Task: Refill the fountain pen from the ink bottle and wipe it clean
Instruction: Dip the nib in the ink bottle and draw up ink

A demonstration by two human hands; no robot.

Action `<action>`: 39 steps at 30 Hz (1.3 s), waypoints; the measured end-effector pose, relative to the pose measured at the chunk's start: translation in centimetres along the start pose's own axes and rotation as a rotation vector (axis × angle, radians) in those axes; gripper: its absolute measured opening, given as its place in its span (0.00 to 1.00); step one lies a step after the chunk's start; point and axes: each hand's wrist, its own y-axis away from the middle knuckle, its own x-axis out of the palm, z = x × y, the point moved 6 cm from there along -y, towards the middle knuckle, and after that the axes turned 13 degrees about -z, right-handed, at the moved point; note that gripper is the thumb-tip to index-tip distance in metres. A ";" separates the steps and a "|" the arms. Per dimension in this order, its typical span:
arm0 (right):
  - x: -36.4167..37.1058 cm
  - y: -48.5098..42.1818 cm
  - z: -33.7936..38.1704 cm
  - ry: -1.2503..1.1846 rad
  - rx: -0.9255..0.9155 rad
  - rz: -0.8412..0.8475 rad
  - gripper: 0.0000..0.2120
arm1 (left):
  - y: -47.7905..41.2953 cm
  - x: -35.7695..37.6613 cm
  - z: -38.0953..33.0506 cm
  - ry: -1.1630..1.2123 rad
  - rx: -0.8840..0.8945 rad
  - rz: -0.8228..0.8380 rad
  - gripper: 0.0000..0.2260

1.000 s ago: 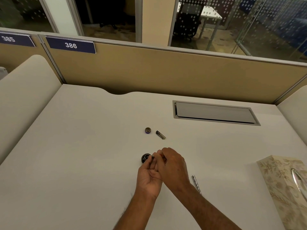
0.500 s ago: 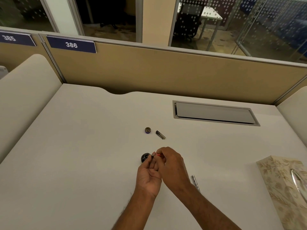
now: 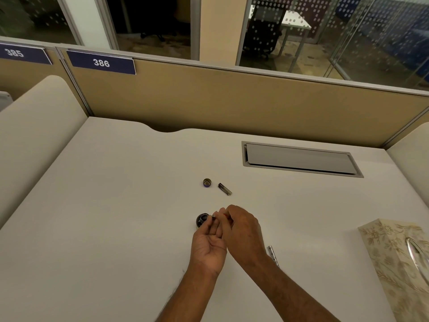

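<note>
A small dark ink bottle (image 3: 201, 220) stands open on the white desk (image 3: 116, 205). Both hands meet just right of it. My left hand (image 3: 209, 245), palm up, pinches the front section of the fountain pen (image 3: 213, 217), whose tip points at the bottle's mouth. My right hand (image 3: 243, 231) grips the same pen section from the right; most of it is hidden by the fingers. The bottle's cap (image 3: 207, 182) lies upturned farther back, with a dark pen part (image 3: 224, 189) beside it. A silver pen part (image 3: 273, 254) lies by my right wrist.
A floral tissue box (image 3: 399, 263) sits at the desk's right edge. A grey cable hatch (image 3: 299, 159) is set into the desk at the back right. Tan partition panels close off the back and sides.
Both hands have edged slightly left toward the ink bottle, bringing the pen tip to its mouth. A red part seen between the fingers half a second ago is now hidden.
</note>
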 end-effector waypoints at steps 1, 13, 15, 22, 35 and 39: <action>0.0 0.0 0.1 0.008 -0.009 -0.004 0.14 | 0.0 0.0 0.0 0.000 0.001 0.002 0.12; -0.3 -0.1 0.2 0.064 -0.026 -0.012 0.16 | 0.1 0.2 0.1 -0.019 0.011 0.016 0.12; -0.4 -0.1 0.4 0.076 -0.029 -0.013 0.16 | 0.2 0.3 0.1 -0.019 0.009 0.012 0.13; 0.2 -0.3 0.8 0.123 -0.047 0.020 0.14 | 0.4 0.3 -0.1 -0.009 0.003 0.008 0.13; 0.4 0.0 1.2 0.128 -0.090 0.008 0.10 | 0.6 0.2 -0.3 -0.008 0.015 -0.004 0.12; 0.3 0.1 1.3 0.112 -0.092 0.027 0.07 | 0.3 -0.1 -0.3 -0.004 0.013 -0.014 0.11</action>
